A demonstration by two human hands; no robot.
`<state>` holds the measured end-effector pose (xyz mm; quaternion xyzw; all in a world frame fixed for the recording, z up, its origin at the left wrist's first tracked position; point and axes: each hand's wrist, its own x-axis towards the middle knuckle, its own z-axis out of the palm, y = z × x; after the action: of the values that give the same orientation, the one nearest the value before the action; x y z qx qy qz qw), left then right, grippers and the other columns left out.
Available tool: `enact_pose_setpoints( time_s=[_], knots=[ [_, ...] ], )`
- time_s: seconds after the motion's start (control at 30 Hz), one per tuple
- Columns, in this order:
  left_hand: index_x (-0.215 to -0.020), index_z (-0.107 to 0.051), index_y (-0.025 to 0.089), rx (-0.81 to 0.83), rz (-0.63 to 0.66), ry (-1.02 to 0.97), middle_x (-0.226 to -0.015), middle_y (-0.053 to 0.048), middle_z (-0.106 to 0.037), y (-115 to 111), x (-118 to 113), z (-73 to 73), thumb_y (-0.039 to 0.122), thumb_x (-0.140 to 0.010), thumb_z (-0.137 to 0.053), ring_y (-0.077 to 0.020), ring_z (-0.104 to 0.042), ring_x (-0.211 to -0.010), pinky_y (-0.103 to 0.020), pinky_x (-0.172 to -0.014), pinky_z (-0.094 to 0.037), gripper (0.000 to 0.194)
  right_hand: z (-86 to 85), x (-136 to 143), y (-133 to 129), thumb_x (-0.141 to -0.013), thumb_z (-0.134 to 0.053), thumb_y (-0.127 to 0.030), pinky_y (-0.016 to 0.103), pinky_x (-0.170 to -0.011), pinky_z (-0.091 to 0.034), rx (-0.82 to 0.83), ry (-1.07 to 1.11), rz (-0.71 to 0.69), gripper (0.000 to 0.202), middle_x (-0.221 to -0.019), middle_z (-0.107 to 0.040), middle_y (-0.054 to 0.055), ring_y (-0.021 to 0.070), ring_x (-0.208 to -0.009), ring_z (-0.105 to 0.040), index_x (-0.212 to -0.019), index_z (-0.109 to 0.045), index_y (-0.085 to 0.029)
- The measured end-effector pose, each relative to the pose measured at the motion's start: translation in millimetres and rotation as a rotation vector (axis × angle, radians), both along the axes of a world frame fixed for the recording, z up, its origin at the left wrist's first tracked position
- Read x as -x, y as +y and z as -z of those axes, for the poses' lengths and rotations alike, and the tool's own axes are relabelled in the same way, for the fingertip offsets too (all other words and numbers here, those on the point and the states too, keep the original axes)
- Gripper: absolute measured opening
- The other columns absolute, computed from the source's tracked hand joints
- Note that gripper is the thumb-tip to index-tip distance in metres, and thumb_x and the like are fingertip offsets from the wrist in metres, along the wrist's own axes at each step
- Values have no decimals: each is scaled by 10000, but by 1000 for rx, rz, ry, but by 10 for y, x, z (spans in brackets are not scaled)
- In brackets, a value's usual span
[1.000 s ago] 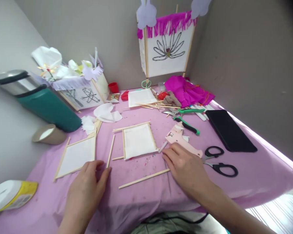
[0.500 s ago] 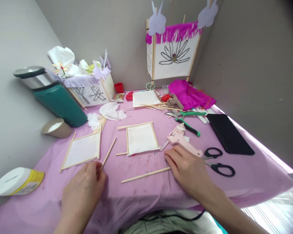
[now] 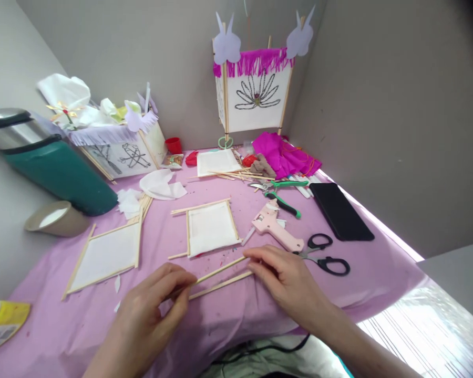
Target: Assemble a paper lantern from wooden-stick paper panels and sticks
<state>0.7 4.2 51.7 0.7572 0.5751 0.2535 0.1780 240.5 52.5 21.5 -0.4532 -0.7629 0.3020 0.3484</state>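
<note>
Left hand (image 3: 157, 299): closed, pinching the upper stick (image 3: 220, 270) near its left end between thumb and fingers. Right hand (image 3: 278, 270): fingers curved, fingertips at that stick's right end. Can't tell whether they clamp it or just touch. Lower stick (image 3: 223, 285) runs roughly alongside, on the near side; its right end meets the right thumb, grip there unclear. Both sticks sit between the hands, in front of the middle frame.

Middle frame (image 3: 212, 229): white panel edged with sticks, flat on the pink cloth (image 3: 216, 320), just beyond the stick pair. Left frame (image 3: 108, 255): same kind, flat, beyond the left hand. White scraps lie between that frame and the hand.

Right of middle frame: pink glue gun (image 3: 278, 228) on its side, black-handled scissors (image 3: 327, 257) just beside its handle end, pruning shears (image 3: 278, 193) beyond it. Black phone (image 3: 341, 211) lies right of the shears.

Far side: another white panel (image 3: 218, 162) with loose thin sticks by its near edge, magenta paper (image 3: 279, 152) to the right, lantern with a flower drawing (image 3: 258, 100) upright above. Far left: decorated box (image 3: 122, 152), tilted green bottle (image 3: 57, 170), beige cup (image 3: 59, 219). Yellow-and-white tub (image 3: 8, 320) is cut by the left picture edge.
</note>
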Motion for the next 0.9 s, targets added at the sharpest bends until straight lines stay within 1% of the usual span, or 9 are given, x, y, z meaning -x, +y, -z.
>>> enact_pose_setpoints(
  time_s=[0.1, 0.2, 0.27, 0.33, 0.4, 0.57, 0.67, 0.77, 0.9],
  knots=[
    [-919, -624, 253, 52, 35, -17, -896, -1, -644, 99, -17, 36, 268, -880, -484, -112, -623, -792, -173, -648, -494, 146, 71, -30, 57, -877, -544, -148, 251, -780, -471, -82, -80, 38, 172, -929, -690, 6, 136, -856, -625, -990, -658, -211],
    [-931, -628, 254, 64, 31, -46, -920, -4, -645, 166, 9, 78, 278, -888, -477, -122, -621, -841, -201, -711, -496, 159, 92, -6, 121, -888, -524, -149, 279, -751, -465, -157, -203, 91, 154, -856, -668, 29, 159, -808, -612, -932, -667, -187],
    [-913, -634, 249, 35, -23, -43, -911, -5, -648, 207, 44, 110, 306, -878, -497, -130, -620, -824, -215, -697, -492, 152, 75, 24, 168, -894, -520, -157, 279, -709, -458, -177, -269, 126, 156, -827, -646, 33, 162, -777, -603, -898, -673, -185],
    [-876, -633, 241, 19, -125, -13, -878, -3, -651, 240, 91, 148, 352, -858, -528, -136, -614, -771, -224, -648, -482, 154, 51, 51, 213, -895, -526, -164, 276, -681, -447, -180, -320, 149, 151, -823, -633, 31, 160, -761, -599, -885, -674, -190],
    [-848, -623, 235, 40, -215, 13, -836, 4, -649, 260, 140, 187, 393, -843, -543, -134, -602, -706, -230, -603, -469, 177, 36, 69, 252, -889, -539, -164, 276, -685, -440, -183, -350, 153, 133, -822, -631, 28, 160, -767, -601, -880, -670, -189],
    [-846, -610, 234, 82, -292, 40, -816, 9, -650, 287, 208, 261, 427, -829, -546, -128, -590, -646, -231, -578, -461, 204, 48, 85, 306, -883, -542, -143, 280, -694, -432, -193, -380, 165, 116, -811, -638, 23, 160, -768, -605, -861, -652, -171],
    [-831, -617, 232, 86, -303, 31, -824, 4, -657, 300, 214, 274, 434, -825, -548, -134, -599, -666, -230, -593, -464, 214, 44, 83, 311, -885, -537, -146, 281, -680, -425, -203, -387, 172, 121, -799, -640, 16, 159, -757, -606, -842, -646, -177],
    [-822, -619, 231, 138, -279, -28, -781, 8, -658, 301, 216, 259, 438, -829, -545, -137, -602, -667, -224, -599, -467, 219, 25, 70, 297, -892, -525, -161, 279, -685, -432, -215, -368, 140, 127, -801, -635, 16, 160, -762, -603, -846, -641, -183],
    [-805, -624, 221, 213, -268, -106, -720, 10, -654, 289, 215, 222, 440, -827, -544, -136, -591, -628, -231, -607, -479, 234, 14, 33, 282, -882, -551, -203, 298, -735, -459, -214, -365, 114, 117, -913, -632, 41, 172, -800, -605, -967, -631, -189]
  ],
)
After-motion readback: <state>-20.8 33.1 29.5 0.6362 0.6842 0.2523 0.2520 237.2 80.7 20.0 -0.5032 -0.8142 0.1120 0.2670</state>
